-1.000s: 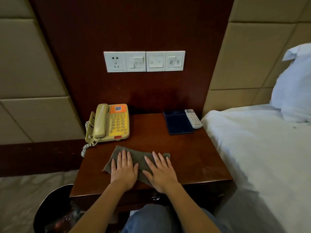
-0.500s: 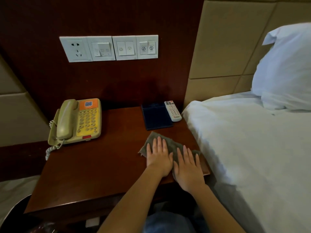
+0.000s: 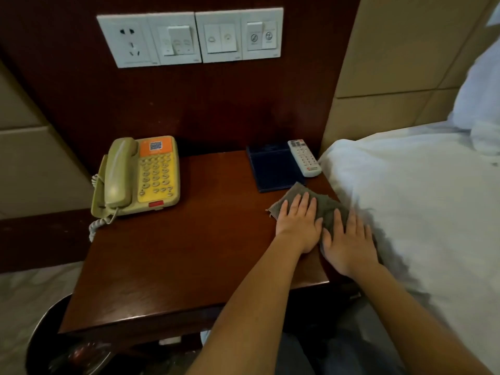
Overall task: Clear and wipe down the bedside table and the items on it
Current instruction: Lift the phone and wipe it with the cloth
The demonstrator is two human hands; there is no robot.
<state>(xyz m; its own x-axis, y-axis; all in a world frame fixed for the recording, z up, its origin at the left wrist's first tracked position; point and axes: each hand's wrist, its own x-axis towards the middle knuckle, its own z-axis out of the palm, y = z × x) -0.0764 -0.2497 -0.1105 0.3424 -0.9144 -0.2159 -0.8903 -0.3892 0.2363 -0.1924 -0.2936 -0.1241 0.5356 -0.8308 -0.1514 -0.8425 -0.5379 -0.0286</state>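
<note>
A grey cloth (image 3: 326,205) lies flat on the right side of the dark wooden bedside table (image 3: 189,253). My left hand (image 3: 299,223) and my right hand (image 3: 349,242) press on it side by side with straight fingers. The cloth's far corner touches a dark blue folder (image 3: 273,169) at the table's back right. A white remote control (image 3: 304,158) lies beside the folder, next to the bed. A beige and yellow telephone (image 3: 138,175) with its handset on the cradle stands at the back left, its coiled cord hanging over the left edge.
A bed with a white sheet (image 3: 422,201) and a pillow (image 3: 479,101) borders the table's right side. White wall switches and a socket (image 3: 189,36) sit on the wood panel above. A dark round bin (image 3: 54,345) stands on the floor at the lower left.
Both hands have slid the cloth from the table's front middle to its right side, up close to the folder and the bed. The view has moved nearer.
</note>
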